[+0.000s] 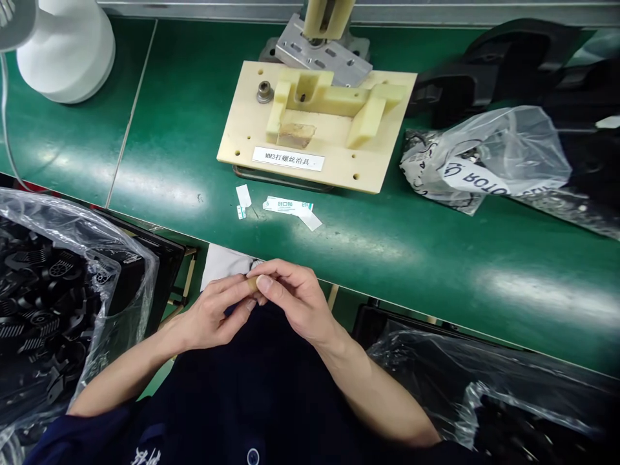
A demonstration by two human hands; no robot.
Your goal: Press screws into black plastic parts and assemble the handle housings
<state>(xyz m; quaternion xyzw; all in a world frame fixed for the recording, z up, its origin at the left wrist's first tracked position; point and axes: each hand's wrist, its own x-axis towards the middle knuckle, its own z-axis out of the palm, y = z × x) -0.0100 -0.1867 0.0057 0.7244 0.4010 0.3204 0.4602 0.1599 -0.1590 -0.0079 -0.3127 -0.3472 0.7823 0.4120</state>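
Note:
My left hand (pixel 213 313) is in front of my body at the bench's near edge, index finger stretched out and thumb apart from it. A tan adhesive bandage (pixel 253 283) is on that index finger near its tip. My right hand (pixel 303 300) pinches the bandaged fingertip between thumb and fingers; its other fingertips are partly hidden. On the bench beyond lie a torn bandage wrapper (pixel 285 205) with green print, a white backing strip (pixel 310 220) touching it, and two small scraps, one a white paper piece (pixel 243 196).
A cream fixture (pixel 334 171) with a metal plate (pixel 324 51) stands at the back of the green bench (pixel 184 129). A plastic bag of parts (pixel 508 148) lies right. Plastic-lined bins of black parts (pixel 43 290) flank me. A white device base (pixel 68 58) stands upper left.

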